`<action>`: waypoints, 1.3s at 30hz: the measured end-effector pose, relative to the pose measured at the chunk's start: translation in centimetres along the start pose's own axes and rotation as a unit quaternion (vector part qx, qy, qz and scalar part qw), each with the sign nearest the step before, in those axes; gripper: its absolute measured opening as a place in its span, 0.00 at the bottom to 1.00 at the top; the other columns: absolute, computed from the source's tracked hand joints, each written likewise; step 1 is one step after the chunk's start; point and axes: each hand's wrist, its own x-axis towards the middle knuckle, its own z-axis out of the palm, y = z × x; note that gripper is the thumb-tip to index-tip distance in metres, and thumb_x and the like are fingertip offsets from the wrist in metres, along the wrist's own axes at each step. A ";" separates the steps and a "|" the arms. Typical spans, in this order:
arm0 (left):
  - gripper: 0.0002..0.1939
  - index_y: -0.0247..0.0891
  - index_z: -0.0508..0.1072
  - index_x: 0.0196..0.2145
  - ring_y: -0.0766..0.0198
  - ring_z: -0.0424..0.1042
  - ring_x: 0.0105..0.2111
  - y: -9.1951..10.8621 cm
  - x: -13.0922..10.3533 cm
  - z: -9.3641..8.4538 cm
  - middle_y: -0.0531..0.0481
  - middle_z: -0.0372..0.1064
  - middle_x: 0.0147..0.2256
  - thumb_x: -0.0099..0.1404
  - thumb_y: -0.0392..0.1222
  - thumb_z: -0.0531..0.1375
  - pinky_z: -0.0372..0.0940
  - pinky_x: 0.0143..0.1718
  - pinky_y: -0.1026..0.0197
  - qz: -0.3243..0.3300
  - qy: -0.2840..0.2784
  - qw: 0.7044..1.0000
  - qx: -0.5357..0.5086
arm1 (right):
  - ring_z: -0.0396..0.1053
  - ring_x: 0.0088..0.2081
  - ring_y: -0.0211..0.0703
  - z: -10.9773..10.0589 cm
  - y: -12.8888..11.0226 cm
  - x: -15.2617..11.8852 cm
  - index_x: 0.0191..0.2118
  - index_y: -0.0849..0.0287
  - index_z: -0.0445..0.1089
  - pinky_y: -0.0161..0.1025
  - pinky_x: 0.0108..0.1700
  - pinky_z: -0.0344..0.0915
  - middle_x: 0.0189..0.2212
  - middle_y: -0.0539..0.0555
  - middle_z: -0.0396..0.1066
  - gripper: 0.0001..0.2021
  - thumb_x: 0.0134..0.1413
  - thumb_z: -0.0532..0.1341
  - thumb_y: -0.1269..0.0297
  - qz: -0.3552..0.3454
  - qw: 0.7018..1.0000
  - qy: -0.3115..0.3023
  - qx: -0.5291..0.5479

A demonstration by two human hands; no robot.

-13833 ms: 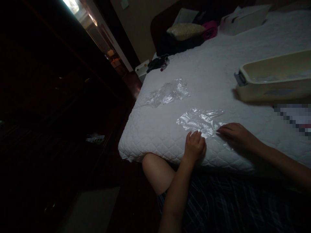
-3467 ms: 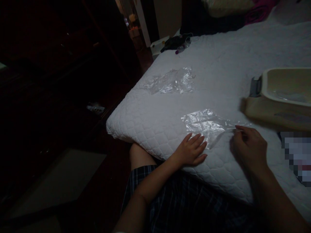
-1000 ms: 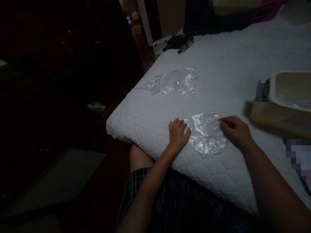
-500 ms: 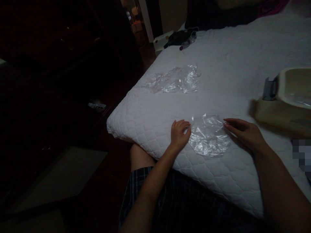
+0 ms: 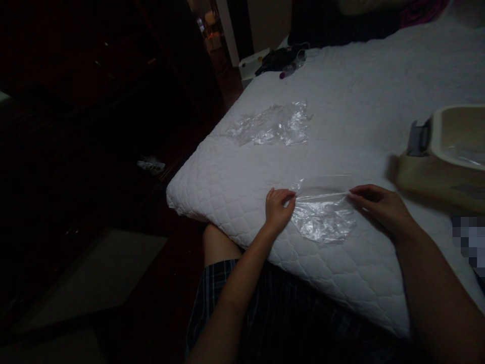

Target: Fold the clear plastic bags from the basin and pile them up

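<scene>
Near the front edge of a white quilted bed (image 5: 212, 177), a clear plastic film (image 5: 324, 222) lay between the person's 2 hands. The left hand (image 5: 279, 208) held its left edge, thumb and fingertips closed together on the plastic, while the right hand (image 5: 382, 205) pinched the opposite edge between thumb and forefinger. A straight, bright crease ran across from hand to hand; above it the film was smooth, and below it the plastic was wrinkled and shiny, spread on the quilt. Farther back on the bed, well apart from the hands, a 2nd sheet of plastic (image 5: 271, 124) lay crumpled and flat. To the right stood a cream container (image 5: 435, 174) with a grey latch (image 5: 419, 137) at its end and some clear material (image 5: 468, 155) inside. At the far corner, a dark bundle (image 5: 275, 59) lay beside a small purple-capped bottle (image 5: 291, 69), and a magenta roll (image 5: 424, 11) showed at the top. Plaid shorts (image 5: 222, 283) covered the person's lap, just beside the bed
</scene>
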 end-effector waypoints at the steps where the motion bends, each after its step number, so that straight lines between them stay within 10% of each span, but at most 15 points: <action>1: 0.07 0.43 0.75 0.36 0.64 0.74 0.42 0.0 0.0 0.0 0.53 0.77 0.39 0.59 0.34 0.64 0.55 0.61 0.46 -0.002 -0.002 1.000 -0.002 | 0.69 0.32 0.41 0.0 0.1 0.1 0.32 0.57 0.74 0.41 0.38 0.66 0.29 0.53 0.74 0.20 0.33 0.71 0.50 -0.004 1.000 -0.002 -0.004; 39: 0.07 0.44 0.76 0.32 0.64 0.74 0.43 1.1 0.1 -1.1 0.55 0.77 0.36 0.59 0.33 0.62 0.52 0.62 0.47 -0.008 -0.046 0.999 -0.014 | 0.71 0.37 0.44 -0.3 0.9 0.4 0.37 0.55 0.77 0.40 0.36 0.70 0.38 0.56 0.76 0.19 0.39 0.69 0.49 -0.006 0.998 -0.013 0.064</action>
